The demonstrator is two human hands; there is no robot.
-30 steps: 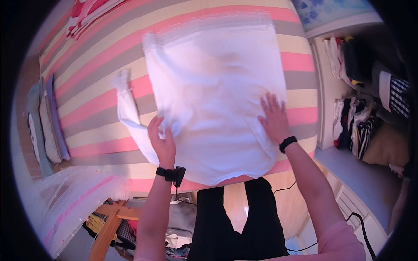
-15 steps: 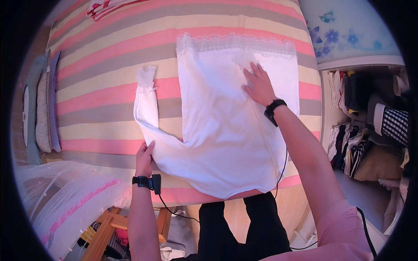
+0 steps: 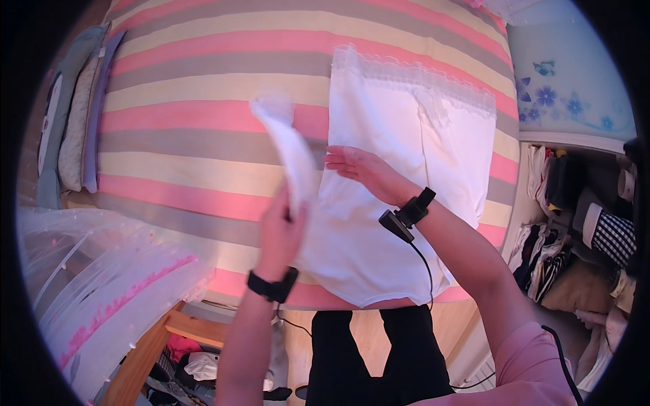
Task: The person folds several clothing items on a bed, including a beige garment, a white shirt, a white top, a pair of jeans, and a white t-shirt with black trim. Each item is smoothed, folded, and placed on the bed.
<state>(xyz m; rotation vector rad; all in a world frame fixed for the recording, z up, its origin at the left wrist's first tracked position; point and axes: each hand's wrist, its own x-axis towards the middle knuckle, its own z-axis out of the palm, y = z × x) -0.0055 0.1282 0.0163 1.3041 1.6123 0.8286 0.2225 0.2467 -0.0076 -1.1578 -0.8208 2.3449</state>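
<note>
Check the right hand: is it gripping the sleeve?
No, the right hand lies flat and open on the white garment; the left hand holds the sleeve.

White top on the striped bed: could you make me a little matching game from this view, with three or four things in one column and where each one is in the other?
Things:
1. left hand
2. right hand
3. lace trim
4. pillows

Places:
A. along the far edge of the white top
B. lying flat on the top's left part
C. at the left edge of the striped bed
D. gripping the lifted sleeve

Pairs: 1-D, 2-B, 3-A, 4-C
</note>
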